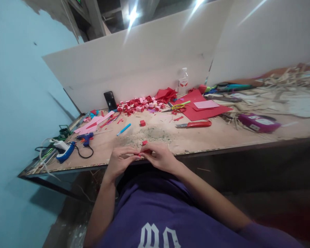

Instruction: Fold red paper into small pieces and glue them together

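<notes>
My left hand [121, 161] and my right hand [158, 156] meet at the table's front edge. Between their fingertips they pinch a small red paper piece [138, 154], mostly hidden by the fingers. Just beyond my right fingers a small red paper cube [144, 142] shows on the table. Farther back sits another red cube [143, 123]. A big heap of red and pink paper cubes [141, 104] lies near the white back panel.
On the left are a blue glue gun [85, 138], a power strip [65, 153] and a blue pen [124, 129]. Yellow scissors [178, 107], a red-handled knife [198, 124], red paper sheets [205, 112] and a purple tape measure [258, 123] lie right. A phone [110, 100] and bottle [183, 82] stand behind.
</notes>
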The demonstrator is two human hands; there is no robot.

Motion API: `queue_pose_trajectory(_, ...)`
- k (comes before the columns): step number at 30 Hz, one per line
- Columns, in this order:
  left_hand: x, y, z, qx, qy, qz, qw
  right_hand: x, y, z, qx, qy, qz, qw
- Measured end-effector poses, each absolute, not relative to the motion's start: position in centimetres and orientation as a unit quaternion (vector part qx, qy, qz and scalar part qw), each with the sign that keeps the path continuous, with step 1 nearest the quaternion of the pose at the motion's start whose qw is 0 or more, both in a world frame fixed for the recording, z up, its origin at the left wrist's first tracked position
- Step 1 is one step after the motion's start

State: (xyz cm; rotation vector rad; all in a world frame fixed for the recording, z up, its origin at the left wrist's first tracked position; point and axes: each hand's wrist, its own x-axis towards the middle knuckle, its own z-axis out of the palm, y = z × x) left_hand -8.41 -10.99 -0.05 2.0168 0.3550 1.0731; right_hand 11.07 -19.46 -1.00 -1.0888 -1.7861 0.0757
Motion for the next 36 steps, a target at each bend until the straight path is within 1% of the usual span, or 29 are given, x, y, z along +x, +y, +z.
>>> queue_pose_trajectory(9,-8.6,-10.6,-0.4,0.797,0.134,0.432,0.399,11.2,-20.1,0.2,-0.430,-0.741,0.137,0.498)
queue_pose_trajectory(15,-8.7,-10.5,-0.6,0.791,0.128,0.440,0.405,11.2,-20.3,0.3,-0.438,-0.726,0.151,0.508)
queue_pose_trajectory(24,-8.5,-10.9,-0.5,0.797,0.133,0.463,0.365,11.2,-20.2,0.5,-0.439,-0.728,0.194,0.490)
queue_pose_trajectory(32,-8.6,-10.8,-0.4,0.800,0.129,0.454,0.371,11.1,-20.3,0.9,-0.456,-0.711,0.245,0.477)
queue_pose_trajectory(36,-8.6,-10.9,-0.4,0.793,0.135,0.472,0.361,11.3,-20.2,1.1,-0.451,-0.711,0.252,0.477)
